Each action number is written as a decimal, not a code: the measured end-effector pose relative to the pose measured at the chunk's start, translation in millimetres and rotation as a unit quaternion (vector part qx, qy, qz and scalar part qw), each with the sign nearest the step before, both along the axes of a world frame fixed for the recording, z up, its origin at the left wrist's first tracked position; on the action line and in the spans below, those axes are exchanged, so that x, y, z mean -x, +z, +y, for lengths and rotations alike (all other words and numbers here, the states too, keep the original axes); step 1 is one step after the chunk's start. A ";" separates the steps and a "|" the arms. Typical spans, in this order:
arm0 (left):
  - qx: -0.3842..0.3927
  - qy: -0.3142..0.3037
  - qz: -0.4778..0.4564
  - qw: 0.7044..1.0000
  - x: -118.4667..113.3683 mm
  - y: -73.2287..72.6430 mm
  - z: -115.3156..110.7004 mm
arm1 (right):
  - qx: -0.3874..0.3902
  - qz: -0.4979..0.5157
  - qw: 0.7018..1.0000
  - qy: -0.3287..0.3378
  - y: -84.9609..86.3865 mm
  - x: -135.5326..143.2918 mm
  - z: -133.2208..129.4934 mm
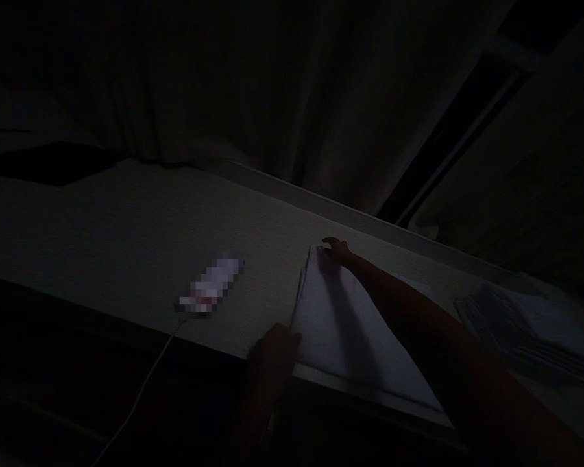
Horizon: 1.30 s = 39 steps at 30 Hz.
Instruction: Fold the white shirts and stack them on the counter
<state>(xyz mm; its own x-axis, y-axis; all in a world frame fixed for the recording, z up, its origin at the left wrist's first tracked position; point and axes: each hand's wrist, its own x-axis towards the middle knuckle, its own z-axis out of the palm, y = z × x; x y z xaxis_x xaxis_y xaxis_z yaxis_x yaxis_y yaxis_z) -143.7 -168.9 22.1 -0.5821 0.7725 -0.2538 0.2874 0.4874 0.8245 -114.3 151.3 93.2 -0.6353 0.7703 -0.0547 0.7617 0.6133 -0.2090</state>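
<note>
The scene is very dark. A pale folded cloth [331,324] lies flat on a light table [126,227] near its front edge. My right hand [337,250] reaches across the cloth and pinches or presses its far corner. My left hand [272,357] sits at the cloth's near left corner, by the table's front edge, fingers on or against the fabric. Whether either hand truly grips the cloth is hard to tell in the dim light.
A small pale blurred object [210,285] with a white cord [141,389] trailing off the front edge lies left of the cloth. A stack of folded cloths [525,331] rests at the right. A curtain [272,97] hangs behind the table.
</note>
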 end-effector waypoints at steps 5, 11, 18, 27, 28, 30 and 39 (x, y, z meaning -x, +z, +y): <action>0.027 -0.021 0.009 0.999 2.3 4.3 -2.0 | 0.029 0.000 0.999 -0.044 -24.8 34.6 10.3; 0.080 -0.023 0.033 0.996 0.9 22.0 -3.7 | 0.033 0.028 0.996 -0.078 -34.2 47.0 17.6; 0.083 0.003 0.062 0.995 -0.9 28.9 -6.0 | 0.019 0.077 0.991 -0.109 -35.6 56.4 28.8; 0.039 0.039 0.093 0.994 -1.6 19.2 -4.7 | -0.011 0.107 0.988 -0.111 -33.1 60.1 17.0; 0.033 0.048 0.092 0.994 -2.0 18.9 -5.1 | -0.022 0.114 0.989 -0.087 -29.1 57.0 13.2; 0.014 0.076 0.120 0.990 -3.9 20.3 -6.1 | -0.054 0.145 0.988 0.000 -21.1 43.6 -0.8; -0.141 -0.127 0.400 0.897 -29.1 5.7 7.6 | -0.056 0.099 0.962 0.247 -38.4 -134.1 -175.4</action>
